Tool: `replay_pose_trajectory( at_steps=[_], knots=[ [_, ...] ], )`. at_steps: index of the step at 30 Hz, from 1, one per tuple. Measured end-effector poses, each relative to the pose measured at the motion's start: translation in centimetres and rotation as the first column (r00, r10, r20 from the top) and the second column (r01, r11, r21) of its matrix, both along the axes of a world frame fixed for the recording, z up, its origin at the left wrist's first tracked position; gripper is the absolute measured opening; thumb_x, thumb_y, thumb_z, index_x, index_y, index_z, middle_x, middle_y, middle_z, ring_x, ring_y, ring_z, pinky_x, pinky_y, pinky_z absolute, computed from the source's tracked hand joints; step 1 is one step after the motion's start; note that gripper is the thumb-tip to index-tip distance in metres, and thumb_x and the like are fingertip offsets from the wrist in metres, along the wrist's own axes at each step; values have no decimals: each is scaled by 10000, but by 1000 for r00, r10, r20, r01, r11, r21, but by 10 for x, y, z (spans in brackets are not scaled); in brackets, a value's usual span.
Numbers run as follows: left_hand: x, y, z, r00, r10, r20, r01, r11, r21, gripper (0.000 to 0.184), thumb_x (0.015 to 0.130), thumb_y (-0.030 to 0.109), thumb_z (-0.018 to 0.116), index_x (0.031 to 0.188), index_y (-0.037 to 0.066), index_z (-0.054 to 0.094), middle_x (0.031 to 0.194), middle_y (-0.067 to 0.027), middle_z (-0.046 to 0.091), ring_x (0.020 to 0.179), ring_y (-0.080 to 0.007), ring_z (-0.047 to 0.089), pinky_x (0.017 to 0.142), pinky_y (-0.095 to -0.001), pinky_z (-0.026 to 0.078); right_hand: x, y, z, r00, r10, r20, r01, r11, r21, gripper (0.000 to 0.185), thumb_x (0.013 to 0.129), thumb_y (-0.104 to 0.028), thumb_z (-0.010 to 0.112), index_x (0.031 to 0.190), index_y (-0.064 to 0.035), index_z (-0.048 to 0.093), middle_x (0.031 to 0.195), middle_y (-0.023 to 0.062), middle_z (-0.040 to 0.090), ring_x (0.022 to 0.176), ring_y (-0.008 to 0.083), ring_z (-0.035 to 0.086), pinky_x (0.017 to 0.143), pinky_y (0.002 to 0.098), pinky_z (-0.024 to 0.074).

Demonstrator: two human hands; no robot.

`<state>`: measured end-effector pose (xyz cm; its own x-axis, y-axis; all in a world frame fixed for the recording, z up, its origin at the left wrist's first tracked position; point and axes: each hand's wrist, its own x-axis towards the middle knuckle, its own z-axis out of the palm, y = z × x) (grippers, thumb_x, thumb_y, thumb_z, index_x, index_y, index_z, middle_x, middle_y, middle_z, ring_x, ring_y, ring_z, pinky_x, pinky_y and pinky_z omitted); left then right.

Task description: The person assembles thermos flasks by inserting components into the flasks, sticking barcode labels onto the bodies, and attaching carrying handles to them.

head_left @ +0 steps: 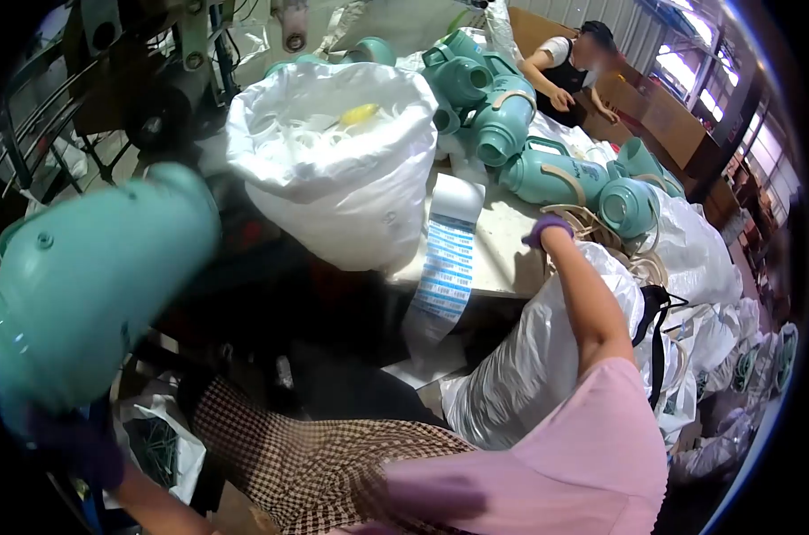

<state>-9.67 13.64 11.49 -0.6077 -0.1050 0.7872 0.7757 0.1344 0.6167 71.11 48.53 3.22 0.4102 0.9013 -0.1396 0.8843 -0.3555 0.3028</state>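
So the big teal flask (pixel 97 285) was up in the air at far left, tilted, the left hand (pixel 79 450) at its lower end, fingers seemingly clamped on it (blurry, though), probably to keep its bulk off the desk (pixel 504 257). The right hand (pixel 550 232) sat by the beige straps (pixel 591 227); couldn't tell if those fingers were gripping. A label strip (pixel 449 259) hung over the desk's front edge, likely for easy reach. Dark gap between flask and white sack (pixel 337 192) gave some room; the teal flasks (pixel 551 174) crowded the back.
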Motion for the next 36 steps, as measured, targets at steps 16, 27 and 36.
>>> replay_pose_trajectory(
  at_steps=[16, 27, 36],
  knots=[
    [97, 71, -12, 325, -672, 665, 933, 341, -112, 265, 943, 293, 697, 1014, 47, 632, 942, 8, 595, 858, -103, 540, 813, -272, 450, -31, 12, -2, 902, 362, -235, -115, 725, 679, 452, 890, -409, 740, 1159, -51, 675, 1146, 229, 683, 1082, 388, 670, 945, 462, 527],
    [71, 90, -47, 213, -684, 697, 974, 203, -98, 432, 997, 360, 615, 1254, 15, 658, 1120, -103, 681, 1025, -202, 635, 943, -352, 501, 122, 68, -98, 979, 175, -100, -110, 880, 462, 300, 979, -193, 490, 1208, -89, 654, 1226, 228, 679, 1161, 400, 646, 978, 503, 519],
    [99, 90, -35, 201, -601, 774, 954, 300, -14, 411, 972, 364, 649, 1177, 8, 657, 1052, -94, 688, 949, -175, 648, 875, -309, 510, 79, 55, -39, -505, 402, -764, 422, 887, 188, 143, 990, -142, 551, 1018, -74, 673, 822, 56, 633, 762, 209, 639, 712, 339, 551]
  ],
)
